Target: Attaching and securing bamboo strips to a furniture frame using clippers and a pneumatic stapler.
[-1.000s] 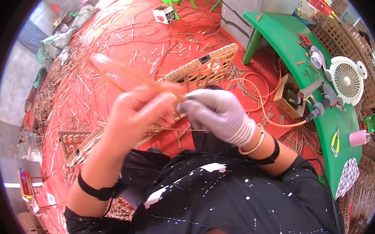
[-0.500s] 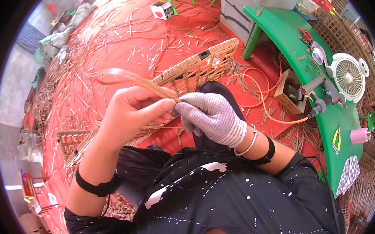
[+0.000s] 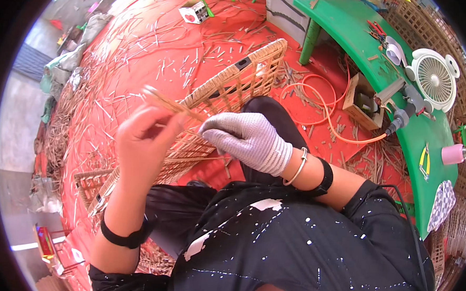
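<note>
A light brown rattan strip runs between my hands, its far end blurred by motion. My bare left hand is closed on the strip, thumb and fingers pinched together. My right hand, in a pale lilac knitted glove, grips the strip's other end between thumb and forefinger. Just beyond and beneath both hands leans a woven rattan frame, with an open lattice and a wrapped rim. Part of it is hidden behind my hands and forearms.
Cane scraps litter the red floor. To the right, a green table holds a white fan, a tool with an orange hose, yellow-handled pliers and a pink bottle. Beneath it sits a cardboard box.
My left hand has drawn left, away from my right hand, and more of the strip shows between them. My right hand has shifted slightly left. The whole view has shifted a little.
</note>
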`<state>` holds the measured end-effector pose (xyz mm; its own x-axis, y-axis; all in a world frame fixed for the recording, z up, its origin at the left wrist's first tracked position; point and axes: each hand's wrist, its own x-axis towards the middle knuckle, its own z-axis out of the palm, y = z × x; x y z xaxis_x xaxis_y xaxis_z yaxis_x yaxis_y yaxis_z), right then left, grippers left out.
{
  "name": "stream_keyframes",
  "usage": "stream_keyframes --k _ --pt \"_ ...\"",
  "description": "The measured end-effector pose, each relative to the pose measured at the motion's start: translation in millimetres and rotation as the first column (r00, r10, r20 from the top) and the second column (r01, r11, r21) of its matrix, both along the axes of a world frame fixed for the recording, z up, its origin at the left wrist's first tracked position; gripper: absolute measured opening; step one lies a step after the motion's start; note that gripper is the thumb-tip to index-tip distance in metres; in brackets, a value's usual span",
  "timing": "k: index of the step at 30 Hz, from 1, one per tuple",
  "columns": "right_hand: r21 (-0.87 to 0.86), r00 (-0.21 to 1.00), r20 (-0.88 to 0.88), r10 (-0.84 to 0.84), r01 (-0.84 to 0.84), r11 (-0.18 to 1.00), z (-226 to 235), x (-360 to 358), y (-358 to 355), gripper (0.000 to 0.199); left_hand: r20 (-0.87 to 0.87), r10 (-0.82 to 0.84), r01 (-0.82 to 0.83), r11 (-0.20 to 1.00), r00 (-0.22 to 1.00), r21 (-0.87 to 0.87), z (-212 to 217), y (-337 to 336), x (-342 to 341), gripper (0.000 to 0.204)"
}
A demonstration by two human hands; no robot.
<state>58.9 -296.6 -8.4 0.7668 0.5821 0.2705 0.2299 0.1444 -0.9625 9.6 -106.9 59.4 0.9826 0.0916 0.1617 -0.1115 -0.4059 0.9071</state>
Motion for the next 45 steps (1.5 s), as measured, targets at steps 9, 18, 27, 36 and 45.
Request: stream_keyframes --k 9,18,27,36,45 --pt "-0.08 0.608 0.755 -0.247 0.46 0.884 2 54 -7 0.018 0.223 0.091 -0.155 0.944 0.971 0.292 -2 5 20 0.011" --pt "-0.104 0.364 0.908 -0.208 0.677 0.728 -7 71 10 0.038 0.154 0.166 -0.203 0.941 0.974 0.272 -5 5 27 0.011" --pt "-0.164 0.452 0.875 -0.174 0.614 0.772 -10 71 8 0.041 0.423 -0.068 -0.215 0.783 0.903 0.584 -11 7 27 0.01" --pt "-0.11 0.455 0.86 -0.231 0.608 0.786 -11 67 9 0.036 0.412 -0.276 -0.211 0.546 0.868 0.811 -4 -10 22 0.015" --pt "-0.049 0.426 0.859 -0.282 0.619 0.784 -14 66 9 0.032 0.147 -0.135 -0.034 0.612 0.98 0.79 21 -10 40 0.018"
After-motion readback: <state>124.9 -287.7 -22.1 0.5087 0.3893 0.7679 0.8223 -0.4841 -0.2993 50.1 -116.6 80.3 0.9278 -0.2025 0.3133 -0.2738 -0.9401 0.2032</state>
